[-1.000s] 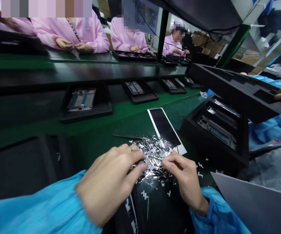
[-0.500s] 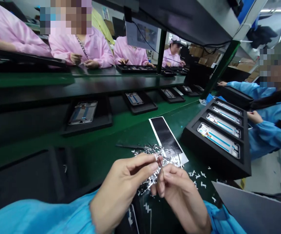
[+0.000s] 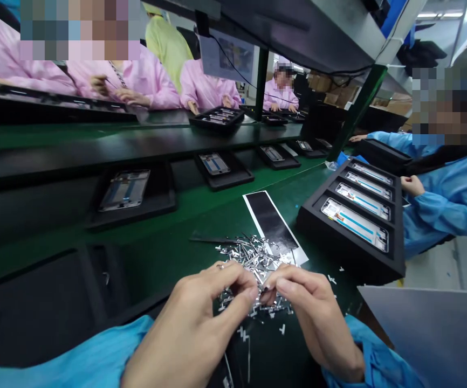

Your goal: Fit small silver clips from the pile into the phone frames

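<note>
My left hand [image 3: 205, 312] is closed in a pinch, thumb against index finger, over the near side of a loose pile of small silvery and dark strips [image 3: 249, 253]. Close to its fingertips, my right hand [image 3: 314, 307] also pinches with thumb and fingers together. Whatever sits between the fingertips is too small and hidden to make out. Several tiny white T-shaped pieces [image 3: 282, 329] lie scattered on the green tabletop around the pile. Under the pile's far right edge lies a white-bordered black sheet [image 3: 272, 218].
A black foam tray [image 3: 352, 253] with several phone frames [image 3: 357, 224] stands at the right. Single-frame black trays [image 3: 160, 199] line the far side. A dark tray [image 3: 43, 302] lies left, a grey panel [image 3: 427, 328] at lower right. Co-workers in pink and a person in blue [image 3: 455, 194] sit nearby.
My hands have shifted slightly, the fingertips now lower over the pile. The dark strip seen between them before is no longer visible. Across the bench, a co-worker's tray has become tilted.
</note>
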`<state>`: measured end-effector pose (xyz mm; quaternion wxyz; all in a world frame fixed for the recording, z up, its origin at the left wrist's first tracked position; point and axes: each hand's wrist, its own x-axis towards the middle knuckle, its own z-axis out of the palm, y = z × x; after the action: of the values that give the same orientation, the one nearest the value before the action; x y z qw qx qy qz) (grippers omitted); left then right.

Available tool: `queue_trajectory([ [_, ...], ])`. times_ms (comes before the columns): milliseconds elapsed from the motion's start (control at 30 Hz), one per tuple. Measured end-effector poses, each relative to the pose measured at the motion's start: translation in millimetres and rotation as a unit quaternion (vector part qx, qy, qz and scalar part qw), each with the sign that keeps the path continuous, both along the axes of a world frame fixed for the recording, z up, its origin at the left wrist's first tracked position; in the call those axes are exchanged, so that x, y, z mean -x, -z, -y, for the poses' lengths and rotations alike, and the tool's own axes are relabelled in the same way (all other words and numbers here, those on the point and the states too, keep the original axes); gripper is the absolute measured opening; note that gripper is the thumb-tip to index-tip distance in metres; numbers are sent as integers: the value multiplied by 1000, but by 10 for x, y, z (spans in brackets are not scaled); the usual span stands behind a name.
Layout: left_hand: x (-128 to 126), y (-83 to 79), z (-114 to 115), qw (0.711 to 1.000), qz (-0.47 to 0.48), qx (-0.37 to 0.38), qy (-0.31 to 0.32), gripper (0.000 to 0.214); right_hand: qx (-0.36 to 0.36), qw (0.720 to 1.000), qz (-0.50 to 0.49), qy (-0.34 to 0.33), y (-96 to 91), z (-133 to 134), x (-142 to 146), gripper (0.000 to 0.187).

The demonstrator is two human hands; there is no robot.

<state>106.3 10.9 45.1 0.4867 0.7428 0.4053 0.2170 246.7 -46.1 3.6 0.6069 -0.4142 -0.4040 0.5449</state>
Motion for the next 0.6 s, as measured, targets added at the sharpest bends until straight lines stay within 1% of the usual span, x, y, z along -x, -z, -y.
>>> queue_trajectory([
  [100,29,95,52,998,-38,-55,-8,25,8,999,29,-18,-20,36,-54,11],
  [167,25,134,71,994,-40,-103,3,23,23,999,22,-26,-19,39,-64,11],
  [300,14,122,81,970,-41,-232,50,22,50,998,-13,-46,-9,17,-68,9],
  [367,25,108,87,957,-51,-277,70,22,57,997,-22,-53,-4,13,-71,7],
  [467,57,112,97,948,-72,-293,100,18,55,996,-27,-58,4,28,-78,9],
  [600,74,134,100,947,-92,-289,103,18,49,996,-24,-65,11,57,-100,7],
])
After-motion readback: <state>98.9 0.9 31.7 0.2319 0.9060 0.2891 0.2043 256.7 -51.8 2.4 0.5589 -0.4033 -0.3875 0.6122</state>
